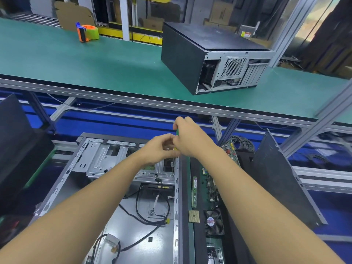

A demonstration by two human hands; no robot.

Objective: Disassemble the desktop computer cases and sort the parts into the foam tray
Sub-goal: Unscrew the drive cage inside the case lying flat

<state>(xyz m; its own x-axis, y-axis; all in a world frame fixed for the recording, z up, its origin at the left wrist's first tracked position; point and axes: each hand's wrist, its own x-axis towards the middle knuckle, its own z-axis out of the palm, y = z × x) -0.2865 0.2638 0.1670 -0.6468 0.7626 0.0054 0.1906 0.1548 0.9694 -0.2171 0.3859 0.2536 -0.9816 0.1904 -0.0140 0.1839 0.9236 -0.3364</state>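
past my bench: belt, tape, cardboard
i see an orange tape dispenser (88,33) standing on the green belt (57,60), with flat cardboard (74,15) upright just behind it.

Factory line, green conveyor belt (95,60), aluminium framing (133,101), cartons (221,11)

A green-handled tool (177,132) is mostly concealed inside the right hand (187,136), its tip unseen behind the left hand (160,149). Below both hands, the open grey metal computer case (95,159) runs off the bottom edge.
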